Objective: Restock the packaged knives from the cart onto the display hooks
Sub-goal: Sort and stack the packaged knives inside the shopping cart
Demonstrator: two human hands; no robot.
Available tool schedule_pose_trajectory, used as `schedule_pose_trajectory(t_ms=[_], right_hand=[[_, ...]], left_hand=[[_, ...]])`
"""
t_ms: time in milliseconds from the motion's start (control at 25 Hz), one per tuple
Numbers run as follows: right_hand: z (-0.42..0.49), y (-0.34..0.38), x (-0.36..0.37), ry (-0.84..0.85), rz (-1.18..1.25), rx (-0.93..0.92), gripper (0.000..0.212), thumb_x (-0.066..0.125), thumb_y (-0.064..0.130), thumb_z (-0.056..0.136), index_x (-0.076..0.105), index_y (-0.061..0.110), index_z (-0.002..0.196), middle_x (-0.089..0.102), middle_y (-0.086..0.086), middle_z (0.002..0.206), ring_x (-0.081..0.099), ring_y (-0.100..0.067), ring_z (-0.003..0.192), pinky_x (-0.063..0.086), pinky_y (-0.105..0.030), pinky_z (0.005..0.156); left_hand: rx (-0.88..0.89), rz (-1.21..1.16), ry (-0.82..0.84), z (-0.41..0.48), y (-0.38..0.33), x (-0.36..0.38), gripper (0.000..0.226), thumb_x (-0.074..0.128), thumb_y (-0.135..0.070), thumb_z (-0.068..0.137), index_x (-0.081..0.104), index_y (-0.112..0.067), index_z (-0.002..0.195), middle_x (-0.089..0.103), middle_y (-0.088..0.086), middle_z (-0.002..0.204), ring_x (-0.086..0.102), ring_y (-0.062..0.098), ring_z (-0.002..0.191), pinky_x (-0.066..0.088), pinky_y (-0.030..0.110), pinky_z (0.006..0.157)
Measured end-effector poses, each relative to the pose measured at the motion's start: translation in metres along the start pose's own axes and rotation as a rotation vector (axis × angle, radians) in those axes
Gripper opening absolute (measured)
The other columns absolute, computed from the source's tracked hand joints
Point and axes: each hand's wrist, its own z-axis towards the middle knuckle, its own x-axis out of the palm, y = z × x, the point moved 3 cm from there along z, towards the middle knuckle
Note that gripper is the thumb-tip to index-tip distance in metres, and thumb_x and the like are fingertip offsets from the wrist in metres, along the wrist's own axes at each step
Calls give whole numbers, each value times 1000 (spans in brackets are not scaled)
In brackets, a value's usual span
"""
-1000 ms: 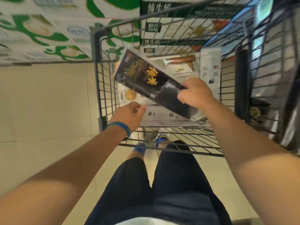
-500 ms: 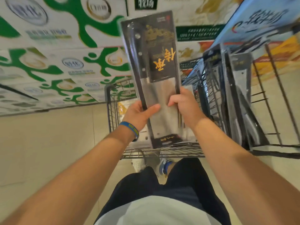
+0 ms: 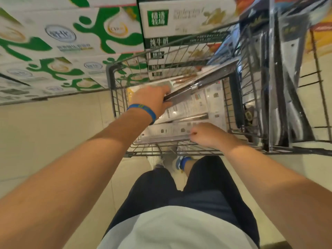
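Note:
My left hand (image 3: 152,99), with a blue wristband, grips one end of a dark packaged knife (image 3: 201,81). The package is seen nearly edge-on and slants up to the right over the wire cart (image 3: 110,76). My right hand (image 3: 206,134) is down in the cart's near end, its curled fingers pinching the right end of a white-backed packaged knife (image 3: 161,133). More packaged knives (image 3: 195,105) lie flat in the cart, backs up. On the wire display rack (image 3: 316,72) at the right, packaged knives (image 3: 289,90) hang in a row.
Stacked green-and-white milk cartons (image 3: 71,38) stand behind the cart, with beige floor (image 3: 53,132) on the left. The display rack presses close to the cart's right side. My legs and shoes are just below the cart's near edge.
Both hands held the dark package upright before. Now only my left hand holds it, lowered and tilted over the cart, while my right hand has dropped onto another package inside the cart.

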Motion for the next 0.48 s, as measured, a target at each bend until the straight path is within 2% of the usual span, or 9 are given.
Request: schedule_pose_trajectory(t_ms=[40, 80, 120, 200, 280, 360, 400, 440, 480], right_hand=[[2, 2, 5, -25, -35, -59, 20, 54, 31, 102, 68, 23, 91, 66, 5, 86, 62, -13, 79, 39, -21, 61], [2, 5, 7, -135, -24, -119, 17, 56, 34, 101, 69, 27, 93, 67, 10, 86, 62, -9, 77, 39, -19, 61], [1, 6, 5, -298, 41, -152, 16, 56, 37, 98, 71, 30, 96, 66, 17, 82, 62, -4, 74, 40, -18, 60], [3, -3, -5, -587, 277, -155, 20, 54, 42, 93, 70, 33, 100, 64, 23, 76, 62, 1, 70, 44, -14, 59], [18, -24, -11, -699, 435, -95, 19, 58, 37, 94, 68, 31, 108, 66, 21, 85, 63, 4, 74, 48, -15, 63], [46, -45, -10, -643, 356, 12, 25, 65, 28, 95, 66, 30, 120, 63, 17, 101, 57, 7, 82, 45, -18, 71], [64, -53, -6, -533, 283, 55, 32, 67, 26, 94, 65, 30, 125, 62, 13, 108, 55, 4, 85, 43, -21, 74], [80, -58, 0, -394, 206, 78, 39, 69, 27, 92, 62, 29, 130, 62, 9, 116, 56, -4, 91, 43, -25, 76], [92, -61, 7, -245, 137, 78, 45, 70, 29, 92, 60, 28, 135, 62, 4, 125, 57, -11, 99, 44, -29, 79]], left_hand=[[11, 72, 44, 11, -6, 8, 24, 56, -38, 97, 57, -24, 117, 50, -1, 69, 43, 20, 53, 34, 27, 47], [31, 145, 92, 20, -13, 18, 21, 54, -29, 98, 55, -23, 118, 42, 0, 66, 37, 19, 51, 29, 27, 45], [48, 206, 145, 29, -20, 30, 23, 52, -18, 98, 54, -22, 121, 40, 0, 66, 38, 20, 51, 30, 29, 45], [96, 287, 273, 42, -32, 63, 33, 48, -4, 96, 56, -19, 123, 47, 3, 73, 50, 24, 63, 38, 33, 55], [176, 295, 355, 41, -42, 107, 33, 45, -6, 97, 60, -18, 123, 51, 3, 78, 53, 25, 71, 39, 34, 60], [203, 185, 395, 27, -43, 152, 34, 40, -11, 100, 58, -19, 128, 44, -1, 74, 47, 20, 62, 36, 29, 55], [184, 106, 432, 20, -39, 175, 37, 37, -12, 102, 54, -20, 134, 47, -2, 79, 46, 18, 60, 34, 26, 54], [151, 57, 487, 14, -34, 194, 40, 35, -13, 103, 50, -21, 139, 54, 0, 90, 53, 19, 67, 38, 26, 57], [111, 40, 550, 10, -27, 208, 41, 35, -13, 103, 48, -21, 141, 61, 5, 108, 61, 25, 82, 44, 29, 65]])
